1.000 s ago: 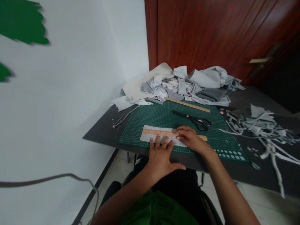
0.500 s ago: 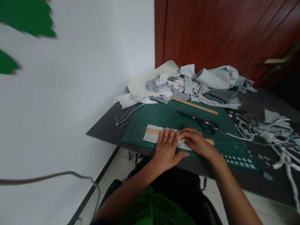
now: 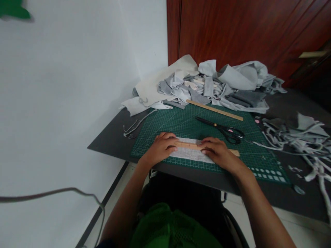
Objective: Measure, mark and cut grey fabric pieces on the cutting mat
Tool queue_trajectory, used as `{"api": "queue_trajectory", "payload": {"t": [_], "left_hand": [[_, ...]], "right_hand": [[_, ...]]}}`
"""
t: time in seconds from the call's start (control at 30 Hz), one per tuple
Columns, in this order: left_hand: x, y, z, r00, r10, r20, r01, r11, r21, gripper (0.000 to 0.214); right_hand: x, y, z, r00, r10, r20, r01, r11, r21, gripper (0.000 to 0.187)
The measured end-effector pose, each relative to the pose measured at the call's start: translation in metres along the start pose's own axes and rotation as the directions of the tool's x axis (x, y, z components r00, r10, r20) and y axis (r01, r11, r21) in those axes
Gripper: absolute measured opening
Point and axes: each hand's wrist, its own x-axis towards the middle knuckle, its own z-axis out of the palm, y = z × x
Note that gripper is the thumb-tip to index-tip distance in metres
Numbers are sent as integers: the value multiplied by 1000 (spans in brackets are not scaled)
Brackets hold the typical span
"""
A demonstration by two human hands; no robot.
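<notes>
A strip of pale grey fabric (image 3: 192, 154) lies along the near part of the green cutting mat (image 3: 178, 120), with a wooden ruler (image 3: 190, 145) lengthwise on top of it. My left hand (image 3: 162, 147) is curled over the left end of both, thumb on the near side and fingers on the far side. Over the ruler's right part, my right hand (image 3: 216, 151) grips in the same way, and the ruler's end sticks out beyond it. Black-handled scissors (image 3: 219, 128) rest just behind my right hand.
A second wooden ruler (image 3: 214, 110) lies across the mat's far part. Behind it is a heap of grey and white fabric pieces (image 3: 207, 88) against the brown door (image 3: 232, 34). Thin fabric scraps (image 3: 302, 137) cover the table's right side. A white wall (image 3: 77, 86) stands at left.
My left hand has gone from lying flat on the middle of the strip to curling around its left end. My right hand keeps its place on the ruler. The view has tilted slightly down.
</notes>
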Motion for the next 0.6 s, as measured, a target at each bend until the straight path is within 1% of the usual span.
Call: {"api": "queue_trajectory", "payload": {"t": [0.1, 0.23, 0.37, 0.5, 0.6], "left_hand": [[-6, -11, -6, 999, -6, 42, 5, 1000, 31, 41], [-9, -18, -11, 996, -42, 83, 34, 995, 90, 53], [-11, -26, -19, 989, -17, 147, 13, 1000, 26, 53], [-15, -33, -26, 986, -43, 159, 46, 999, -9, 60], [-18, -36, -29, 985, -56, 165, 59, 998, -13, 64]], "right_hand": [[0, 1, 0, 1000, 7, 8, -7, 1000, 3, 22], [0, 2, 0, 1000, -2, 6, 2, 1000, 9, 22], [-1, 1, 0, 1000, -8, 3, 8, 1000, 9, 23], [-1, 1, 0, 1000, -17, 2, 17, 1000, 13, 22], [-1, 3, 0, 1000, -13, 2, 13, 1000, 19, 22]]}}
